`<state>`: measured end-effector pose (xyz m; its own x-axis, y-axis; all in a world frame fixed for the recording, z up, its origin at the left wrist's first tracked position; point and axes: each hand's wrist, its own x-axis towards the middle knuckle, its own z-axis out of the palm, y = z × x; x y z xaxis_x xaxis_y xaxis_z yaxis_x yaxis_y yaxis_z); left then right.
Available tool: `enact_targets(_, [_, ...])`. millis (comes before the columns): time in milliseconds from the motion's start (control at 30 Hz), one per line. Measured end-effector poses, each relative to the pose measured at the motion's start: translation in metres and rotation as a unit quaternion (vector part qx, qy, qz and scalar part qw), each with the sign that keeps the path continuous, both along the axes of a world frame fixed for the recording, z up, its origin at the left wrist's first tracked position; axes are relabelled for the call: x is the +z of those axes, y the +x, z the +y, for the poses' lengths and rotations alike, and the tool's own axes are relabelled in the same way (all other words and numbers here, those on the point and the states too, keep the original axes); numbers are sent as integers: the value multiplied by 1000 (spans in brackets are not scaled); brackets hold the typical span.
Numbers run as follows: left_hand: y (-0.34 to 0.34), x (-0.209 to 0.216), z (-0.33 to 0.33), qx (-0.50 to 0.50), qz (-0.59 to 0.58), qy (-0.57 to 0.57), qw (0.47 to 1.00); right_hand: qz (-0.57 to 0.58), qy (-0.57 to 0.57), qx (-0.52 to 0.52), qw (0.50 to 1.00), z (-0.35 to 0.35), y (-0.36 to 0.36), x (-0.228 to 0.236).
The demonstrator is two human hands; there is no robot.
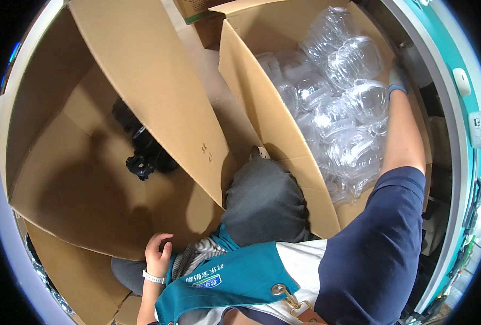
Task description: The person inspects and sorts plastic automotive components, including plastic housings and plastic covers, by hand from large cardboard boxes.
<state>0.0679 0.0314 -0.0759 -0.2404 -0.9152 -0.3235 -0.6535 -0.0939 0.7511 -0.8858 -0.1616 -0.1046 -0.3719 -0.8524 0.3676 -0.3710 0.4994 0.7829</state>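
Two open cartons [243,81], left hand [158,254] empty, right hand [398,78] — beside many containers [354,59]

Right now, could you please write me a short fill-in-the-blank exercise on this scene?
1. The right hand is beside clear plastic containers, in the cardboard box on the person's ____ side.
2. The left hand holds ____.
3. The band on the left wrist is coloured ____.
4. The objects in the left-hand box are coloured ____.

Missing words: right; nothing; white; black.
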Motion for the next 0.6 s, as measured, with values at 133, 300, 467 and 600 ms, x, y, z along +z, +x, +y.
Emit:
enact_targets(133, [-21, 15, 5, 59, -78, 14, 995, -535, -257, -149, 791, -36, 147, -3])
enact_targets(300, [-26, 6, -9, 7, -82, -10, 997, -855, -281, -142, 411, -17, 97, -28])
enact_targets(467, [-32, 9, -5, 59, -84, 29, 994, -829, -230, 30, 509, -13, 148, 11])
enact_targets(600, [-41, 7, -13, 40, -103, 28, 993, -828, -125, -36, 546, -16, 112, -16])
